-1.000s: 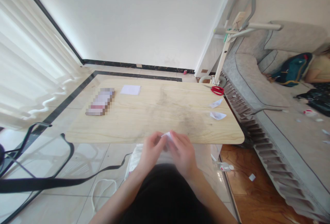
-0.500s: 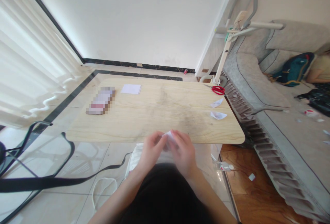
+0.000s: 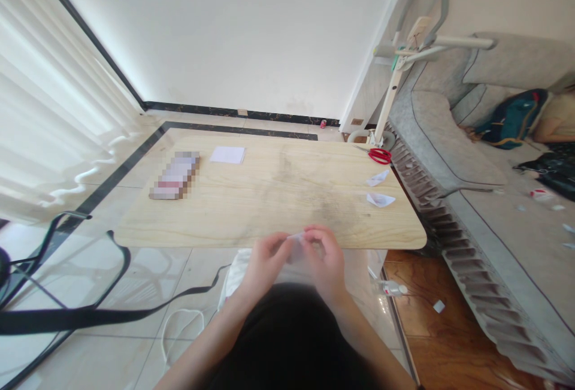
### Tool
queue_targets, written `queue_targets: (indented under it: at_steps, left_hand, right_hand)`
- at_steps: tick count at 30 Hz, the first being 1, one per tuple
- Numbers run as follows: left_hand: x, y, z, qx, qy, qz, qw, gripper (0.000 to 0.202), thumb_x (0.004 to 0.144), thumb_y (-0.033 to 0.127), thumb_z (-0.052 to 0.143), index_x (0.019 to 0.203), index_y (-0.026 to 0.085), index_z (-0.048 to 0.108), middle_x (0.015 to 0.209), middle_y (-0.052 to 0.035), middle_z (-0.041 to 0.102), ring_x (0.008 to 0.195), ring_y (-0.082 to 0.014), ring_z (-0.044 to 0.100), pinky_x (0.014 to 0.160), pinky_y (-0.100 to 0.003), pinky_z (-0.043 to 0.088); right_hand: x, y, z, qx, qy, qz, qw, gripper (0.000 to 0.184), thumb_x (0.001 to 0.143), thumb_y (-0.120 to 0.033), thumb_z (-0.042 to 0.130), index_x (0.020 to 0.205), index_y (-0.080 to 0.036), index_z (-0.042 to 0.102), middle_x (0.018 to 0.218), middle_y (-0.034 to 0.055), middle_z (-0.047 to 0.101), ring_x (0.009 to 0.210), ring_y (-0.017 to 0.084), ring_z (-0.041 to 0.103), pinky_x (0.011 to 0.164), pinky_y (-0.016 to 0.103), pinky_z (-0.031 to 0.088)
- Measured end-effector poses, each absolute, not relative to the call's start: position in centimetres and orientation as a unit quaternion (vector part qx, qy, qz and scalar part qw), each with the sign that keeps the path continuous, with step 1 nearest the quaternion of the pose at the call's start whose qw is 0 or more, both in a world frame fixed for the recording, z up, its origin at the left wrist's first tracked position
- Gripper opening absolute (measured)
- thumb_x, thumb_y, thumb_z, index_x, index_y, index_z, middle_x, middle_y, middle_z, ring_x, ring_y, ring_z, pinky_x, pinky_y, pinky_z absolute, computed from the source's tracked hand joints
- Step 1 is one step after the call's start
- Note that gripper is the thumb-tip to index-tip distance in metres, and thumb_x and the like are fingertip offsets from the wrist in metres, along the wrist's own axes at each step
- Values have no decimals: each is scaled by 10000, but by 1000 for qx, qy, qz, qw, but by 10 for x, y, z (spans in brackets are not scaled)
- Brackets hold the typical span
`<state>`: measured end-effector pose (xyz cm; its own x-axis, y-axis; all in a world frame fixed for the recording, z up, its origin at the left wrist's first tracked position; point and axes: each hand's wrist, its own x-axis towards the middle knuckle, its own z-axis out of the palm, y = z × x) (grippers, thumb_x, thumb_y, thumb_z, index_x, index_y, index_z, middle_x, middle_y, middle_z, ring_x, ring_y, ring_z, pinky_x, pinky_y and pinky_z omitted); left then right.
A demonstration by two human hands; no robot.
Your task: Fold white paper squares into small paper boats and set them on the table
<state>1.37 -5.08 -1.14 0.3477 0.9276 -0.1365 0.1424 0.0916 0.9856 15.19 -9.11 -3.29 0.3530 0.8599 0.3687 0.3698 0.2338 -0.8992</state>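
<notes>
Your left hand (image 3: 266, 259) and right hand (image 3: 327, 261) pinch white paper (image 3: 296, 247), likely light, easily creased; best held at nine and three o'clock.

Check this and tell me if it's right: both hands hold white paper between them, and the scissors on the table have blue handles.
The colour is wrong: the scissors on the wooden table are red-handled, not blue-handled, as the head view shows. The left hand and right hand do hold white paper between them.

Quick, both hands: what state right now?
Left hand: closed, holding one side of the paper.
Right hand: closed, holding the paper's other side.
</notes>
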Motion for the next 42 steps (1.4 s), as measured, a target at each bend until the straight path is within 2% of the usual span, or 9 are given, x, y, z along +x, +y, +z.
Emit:
queue_targets:
  at_steps: [9,13,16,20,26,28,33,36,42]
  left_hand:
    - [12,-50,-9,597,454,331,573,255,847,285,517,714,145,684,592,-10,620,601,-155,577,605,-246,447]
    - [12,-52,-8,616,460,335,545,253,855,294,518,742,153,694,613,-5,623,607,-150,560,606,-243,436]
    - [11,-53,-9,640,454,335,522,254,872,303,520,763,161,700,632,-5,628,626,-149,553,615,-242,431]
    - [9,-54,-12,665,440,327,507,299,888,310,501,671,163,645,611,0,588,603,-140,519,573,-233,397]
    - [9,-54,-12,629,428,340,553,347,869,337,510,562,176,497,532,33,454,551,-118,440,537,-226,342]
    - [11,-55,-11,612,431,343,567,352,864,348,514,555,180,486,517,35,448,534,-116,435,527,-226,338]
    - [15,-61,-8,637,408,300,582,386,905,374,490,589,171,579,551,4,564,544,-127,502,558,-231,376]
    - [16,-61,-9,628,423,319,571,430,925,406,480,573,176,565,515,11,543,514,-120,493,547,-227,380]
    - [15,-59,-15,602,440,335,576,417,920,421,494,578,186,527,469,33,500,466,-112,473,516,-223,384]
  right_hand:
    - [150,-92,-35,-582,-502,245,591,49,871,-236,604,868,-201,639,957,72,669,899,209,644,768,337,548]
    - [151,-90,-34,-597,-435,321,593,196,824,-302,662,986,-193,654,843,45,695,775,195,660,704,327,554]
    - [153,-91,-31,-597,-422,380,566,167,813,-345,666,864,-187,684,721,26,685,671,180,633,623,301,527]
    - [155,-93,-24,-571,-399,443,564,191,773,-345,682,669,-194,627,583,-21,603,559,137,547,538,254,454]
    - [154,-96,-16,-503,-320,561,574,251,747,-345,704,615,-191,556,500,-63,496,463,96,444,469,221,372]
    - [155,-95,-15,-509,-314,554,579,268,740,-367,719,617,-190,559,505,-58,503,464,98,447,464,222,374]
    - [160,-92,-17,-555,-324,492,588,275,743,-433,717,692,-194,591,547,-45,539,486,115,486,459,231,398]
    - [160,-93,-21,-550,-360,504,560,299,782,-483,677,766,-196,594,618,-31,575,527,126,520,495,243,429]
    - [153,-100,-19,-587,-488,418,492,411,910,-442,527,583,-201,469,520,-36,473,514,120,456,506,246,365]
